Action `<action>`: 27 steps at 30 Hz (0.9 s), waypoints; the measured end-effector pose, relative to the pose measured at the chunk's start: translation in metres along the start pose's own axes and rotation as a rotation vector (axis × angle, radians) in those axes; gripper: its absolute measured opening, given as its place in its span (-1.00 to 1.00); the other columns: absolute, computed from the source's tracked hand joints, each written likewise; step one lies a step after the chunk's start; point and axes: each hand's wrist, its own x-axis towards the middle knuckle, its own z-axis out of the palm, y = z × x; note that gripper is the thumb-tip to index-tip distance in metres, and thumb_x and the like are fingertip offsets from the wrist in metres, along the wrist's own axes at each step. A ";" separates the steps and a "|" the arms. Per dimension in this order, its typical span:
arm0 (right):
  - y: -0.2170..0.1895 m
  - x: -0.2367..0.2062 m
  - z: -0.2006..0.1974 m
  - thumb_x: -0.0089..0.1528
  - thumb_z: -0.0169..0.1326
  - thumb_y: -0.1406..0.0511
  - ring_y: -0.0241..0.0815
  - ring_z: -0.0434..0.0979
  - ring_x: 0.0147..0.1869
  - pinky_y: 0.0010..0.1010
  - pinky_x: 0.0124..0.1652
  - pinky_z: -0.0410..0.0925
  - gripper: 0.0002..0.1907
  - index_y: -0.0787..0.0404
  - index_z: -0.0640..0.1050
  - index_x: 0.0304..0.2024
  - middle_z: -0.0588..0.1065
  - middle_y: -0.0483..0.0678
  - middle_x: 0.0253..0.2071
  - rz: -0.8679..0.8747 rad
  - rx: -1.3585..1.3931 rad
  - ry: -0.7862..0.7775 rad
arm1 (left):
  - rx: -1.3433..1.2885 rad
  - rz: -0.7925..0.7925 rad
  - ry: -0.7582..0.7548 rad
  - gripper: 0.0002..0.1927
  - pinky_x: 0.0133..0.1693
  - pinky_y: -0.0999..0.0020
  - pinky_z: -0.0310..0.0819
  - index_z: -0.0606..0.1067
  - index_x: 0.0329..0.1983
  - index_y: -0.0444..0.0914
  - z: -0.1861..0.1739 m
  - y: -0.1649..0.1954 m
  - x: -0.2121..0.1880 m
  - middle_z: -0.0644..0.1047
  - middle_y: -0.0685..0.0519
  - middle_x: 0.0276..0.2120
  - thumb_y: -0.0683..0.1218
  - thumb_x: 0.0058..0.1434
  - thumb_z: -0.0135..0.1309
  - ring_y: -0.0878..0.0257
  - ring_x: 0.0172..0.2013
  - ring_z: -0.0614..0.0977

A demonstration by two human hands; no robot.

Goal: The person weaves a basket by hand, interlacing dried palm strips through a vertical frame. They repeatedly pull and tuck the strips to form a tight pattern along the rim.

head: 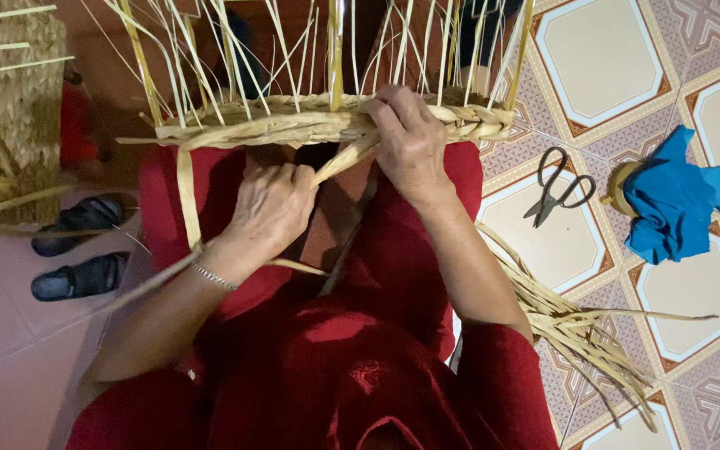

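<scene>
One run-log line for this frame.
left hand: grip shut on straw strand | right hand: pressing woven rim | scissors, blue cloth on tiled floor

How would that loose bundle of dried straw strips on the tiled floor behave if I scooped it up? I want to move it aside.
The loose bundle of dried straw strips would probably flop and splay, since its ends already fan out untied. It looks light, thin and flat. Strips may slide free, as nothing visibly binds them.
</scene>
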 end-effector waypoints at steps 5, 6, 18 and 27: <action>0.006 0.005 -0.032 0.41 0.12 0.46 -0.28 0.61 -0.17 -0.49 -0.30 0.52 -0.81 0.16 0.65 0.02 0.66 -0.06 -0.13 0.102 0.362 -0.219 | -0.027 0.015 0.233 -0.89 -0.65 0.43 0.24 0.48 -0.17 -0.36 -0.033 -0.010 -0.014 0.50 -0.05 -0.50 -0.21 0.49 0.05 0.25 -0.56 0.45; 0.005 0.008 -0.039 0.38 0.18 0.42 -0.23 0.60 -0.13 -0.46 -0.26 0.53 -0.80 0.19 0.63 0.05 0.65 -0.03 -0.09 0.080 0.400 -0.245 | 0.032 0.032 0.293 -0.88 -0.59 0.44 0.28 0.48 -0.16 -0.36 -0.044 -0.016 -0.014 0.50 -0.04 -0.46 -0.18 0.50 0.07 0.25 -0.51 0.46; -0.015 0.020 -0.046 0.29 0.28 0.43 -0.19 0.50 -0.23 -0.38 -0.29 0.44 -0.66 0.17 0.50 0.08 0.64 -0.05 -0.16 0.041 0.259 -0.214 | 0.222 0.078 0.749 -0.90 -0.20 0.26 0.33 0.48 -0.07 -0.25 -0.088 -0.011 0.000 0.42 0.07 -0.33 -0.19 0.39 0.12 0.19 -0.26 0.46; -0.007 0.012 -0.043 0.36 0.13 0.47 -0.14 0.53 -0.24 -0.35 -0.30 0.45 -0.82 0.26 0.41 -0.04 0.46 0.06 -0.20 0.249 0.396 -0.265 | 0.093 0.328 0.619 -0.66 0.10 0.09 0.55 0.51 0.06 -0.33 -0.045 0.034 0.030 0.58 -0.15 0.01 -0.17 0.20 0.13 -0.01 0.07 0.59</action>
